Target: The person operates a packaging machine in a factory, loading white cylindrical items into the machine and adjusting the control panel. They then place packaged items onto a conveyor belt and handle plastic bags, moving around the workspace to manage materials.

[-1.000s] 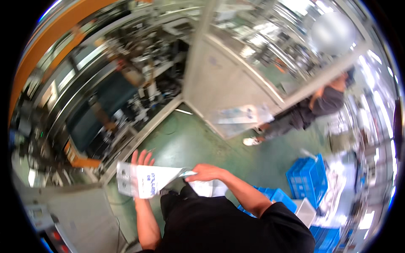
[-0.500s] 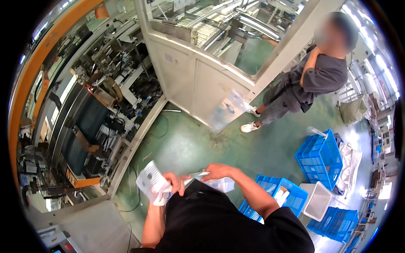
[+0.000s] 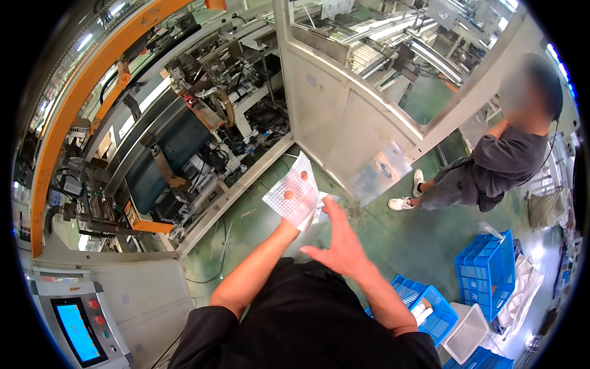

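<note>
In the head view, your left hand (image 3: 287, 230) is mostly hidden by the pale bag (image 3: 300, 192), which sits at the end of your forearm above the green floor (image 3: 393, 237), so how far those fingers close cannot be told. Your right hand (image 3: 344, 247) is spread, thumb well apart from the fingers, holding nothing, its fingertips just beside the bag's lower edge. The machine (image 3: 178, 138) is ahead to your left, a blue crate (image 3: 488, 270) to your right.
</note>
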A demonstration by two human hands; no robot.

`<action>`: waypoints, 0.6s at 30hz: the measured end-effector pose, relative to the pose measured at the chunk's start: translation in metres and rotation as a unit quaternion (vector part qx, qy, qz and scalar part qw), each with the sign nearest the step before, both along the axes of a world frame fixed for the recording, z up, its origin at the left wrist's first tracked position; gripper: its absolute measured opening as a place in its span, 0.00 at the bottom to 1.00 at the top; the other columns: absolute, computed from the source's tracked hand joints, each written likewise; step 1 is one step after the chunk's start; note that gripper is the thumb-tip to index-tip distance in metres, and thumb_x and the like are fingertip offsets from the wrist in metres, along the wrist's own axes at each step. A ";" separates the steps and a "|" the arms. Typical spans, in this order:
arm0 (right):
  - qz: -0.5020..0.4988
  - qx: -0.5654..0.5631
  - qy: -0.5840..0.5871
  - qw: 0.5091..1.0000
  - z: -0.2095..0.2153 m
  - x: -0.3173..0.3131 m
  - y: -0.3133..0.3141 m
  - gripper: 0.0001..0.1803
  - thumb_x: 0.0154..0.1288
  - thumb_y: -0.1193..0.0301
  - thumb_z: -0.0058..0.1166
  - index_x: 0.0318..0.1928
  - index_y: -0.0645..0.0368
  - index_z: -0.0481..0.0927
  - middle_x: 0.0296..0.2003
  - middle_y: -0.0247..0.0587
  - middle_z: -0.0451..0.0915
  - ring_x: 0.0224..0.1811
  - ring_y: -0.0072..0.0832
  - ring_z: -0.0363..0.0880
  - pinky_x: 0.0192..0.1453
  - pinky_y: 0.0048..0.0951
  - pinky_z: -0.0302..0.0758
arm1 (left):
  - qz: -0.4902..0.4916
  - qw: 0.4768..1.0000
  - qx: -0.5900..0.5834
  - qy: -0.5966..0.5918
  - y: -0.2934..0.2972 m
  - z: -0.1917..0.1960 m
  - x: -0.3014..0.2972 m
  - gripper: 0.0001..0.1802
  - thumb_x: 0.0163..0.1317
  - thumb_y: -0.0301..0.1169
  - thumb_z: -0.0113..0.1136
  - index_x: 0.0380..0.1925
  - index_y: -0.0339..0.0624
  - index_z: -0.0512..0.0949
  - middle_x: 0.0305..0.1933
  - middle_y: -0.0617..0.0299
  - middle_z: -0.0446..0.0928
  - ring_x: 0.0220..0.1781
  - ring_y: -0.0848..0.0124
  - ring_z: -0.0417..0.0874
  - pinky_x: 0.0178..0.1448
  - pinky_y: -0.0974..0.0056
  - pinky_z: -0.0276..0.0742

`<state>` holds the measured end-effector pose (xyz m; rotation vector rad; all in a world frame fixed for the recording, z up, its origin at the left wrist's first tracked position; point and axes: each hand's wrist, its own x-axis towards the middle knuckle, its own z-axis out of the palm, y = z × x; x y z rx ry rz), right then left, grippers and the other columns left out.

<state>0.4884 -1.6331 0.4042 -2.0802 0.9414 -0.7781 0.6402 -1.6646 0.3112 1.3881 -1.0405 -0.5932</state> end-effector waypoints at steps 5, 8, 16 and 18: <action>-0.074 -0.149 0.017 0.986 -0.043 0.022 0.001 0.52 0.50 0.69 0.66 0.69 0.72 0.47 0.61 0.68 0.62 0.62 0.58 0.67 0.64 0.45 0.67 | -0.006 0.994 -0.041 -0.099 -0.012 0.038 -0.005 0.09 0.64 0.30 0.55 0.39 0.38 0.70 0.34 0.58 0.73 0.32 0.64 0.77 0.36 0.61 0.73; -0.093 -0.104 0.032 0.990 -0.050 0.022 -0.004 0.52 0.50 0.70 0.64 0.69 0.72 0.46 0.61 0.68 0.63 0.61 0.59 0.67 0.62 0.45 0.69 | -0.021 0.985 -0.071 -0.154 -0.016 0.066 0.002 0.11 0.65 0.34 0.55 0.30 0.39 0.70 0.29 0.56 0.71 0.30 0.59 0.77 0.34 0.58 0.72; -0.218 0.108 -0.161 0.956 -0.044 0.020 -0.027 0.22 0.66 0.67 0.55 0.55 0.69 0.73 0.43 0.44 0.81 0.44 0.30 0.79 0.50 0.33 0.74 | -0.062 0.981 0.013 -0.184 -0.009 0.080 0.032 0.13 0.63 0.36 0.59 0.29 0.39 0.71 0.26 0.55 0.73 0.25 0.56 0.75 0.30 0.57 0.70; -0.237 0.137 -0.227 0.935 -0.037 0.022 -0.040 0.17 0.71 0.64 0.49 0.47 0.68 0.78 0.38 0.40 0.82 0.40 0.25 0.78 0.47 0.29 0.73 | -0.123 0.985 0.033 -0.113 -0.008 0.075 0.041 0.13 0.61 0.35 0.63 0.32 0.38 0.73 0.28 0.57 0.77 0.27 0.64 0.78 0.31 0.60 0.71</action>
